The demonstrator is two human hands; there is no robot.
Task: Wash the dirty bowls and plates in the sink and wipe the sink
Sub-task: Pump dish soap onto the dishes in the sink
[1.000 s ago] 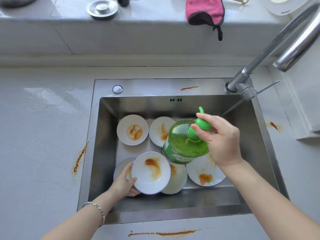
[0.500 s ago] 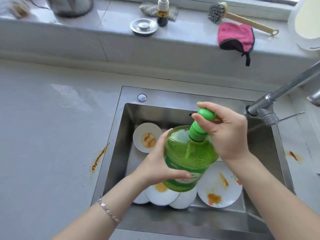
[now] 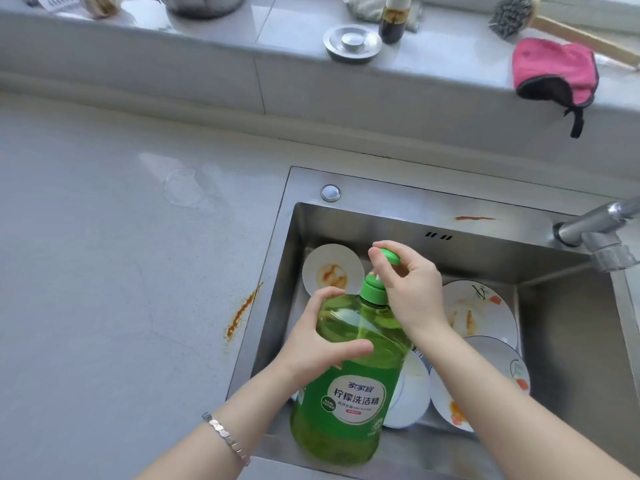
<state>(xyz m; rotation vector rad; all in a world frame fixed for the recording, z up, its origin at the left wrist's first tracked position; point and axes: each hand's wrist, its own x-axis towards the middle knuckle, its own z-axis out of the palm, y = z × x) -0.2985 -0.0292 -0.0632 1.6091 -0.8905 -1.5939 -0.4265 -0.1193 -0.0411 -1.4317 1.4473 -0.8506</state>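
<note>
Two hands hold one big green soap bottle (image 3: pixel 346 393) over the sink (image 3: pixel 485 258). The left hand (image 3: pixel 322 344) wraps around the bottle's round shoulder, with the thumb on the front and the fingers curled round the far side. A silver bracelet (image 3: pixel 225 438) is on that wrist. The right hand (image 3: pixel 408 289) pinches the green pump top (image 3: pixel 389 256) with curled fingers. The pump top stands above the bottle's green neck, and a bit of white stem shows between them. The bottle is nearly full of green soap. It is not clear if its bottom rests on anything.

The dirty dishes lie down in the sink, behind and beside the bottle. A white bowl (image 3: pixel 332 271) with orange smears sits at the back left. A flower plate (image 3: pixel 481 313) with orange streaks lies on the right, just past the right wrist. A second flower plate (image 3: pixel 491 382) lies nearer, partly under the right arm. A plain white dish (image 3: pixel 408 400) peeks out from behind the bottle, just beside that plate.

The tap (image 3: pixel 595 223) stands at the sink's back right corner. An orange smear (image 3: pixel 242 315) marks the grey counter (image 3: pixel 121 271) near the sink's left edge. On the ledge behind are a pink cloth (image 3: pixel 554 71) hanging over the edge, a brush (image 3: pixel 512 15), a round metal plug (image 3: pixel 352 41) and a small brown bottle (image 3: pixel 393 22).
</note>
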